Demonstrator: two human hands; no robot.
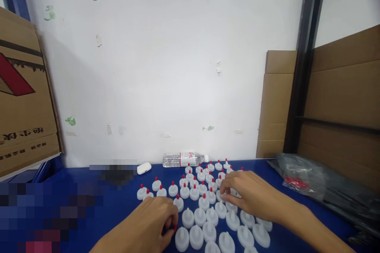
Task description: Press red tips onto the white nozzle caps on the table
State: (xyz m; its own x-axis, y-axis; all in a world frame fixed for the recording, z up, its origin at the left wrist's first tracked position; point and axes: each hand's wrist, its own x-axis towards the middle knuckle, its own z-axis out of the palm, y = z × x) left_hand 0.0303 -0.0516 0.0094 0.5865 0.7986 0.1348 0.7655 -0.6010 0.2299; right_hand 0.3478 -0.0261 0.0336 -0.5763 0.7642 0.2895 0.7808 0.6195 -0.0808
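Many white plastic nozzle caps [196, 237] stand on the blue table, spouts up. Those farther back wear small red tips [204, 196]; the nearer ones have bare white spouts. My left hand [151, 221] is curled at the front left of the group, closed around small red tips [175, 228] that show between thumb and fingers. Over the right side of the group is my right hand [252, 194], its thumb and fingers drawn together at a white cap [219, 195]. Those fingers cover that cap's spout, and what they pinch is hidden.
A clear water bottle [185, 159] lies along the white wall, with a white oval case [144, 168] to its left. At right, a clear bag of red pieces [297, 184] rests on dark plastic sheeting [341, 189]. Cardboard [26, 87] borders both sides.
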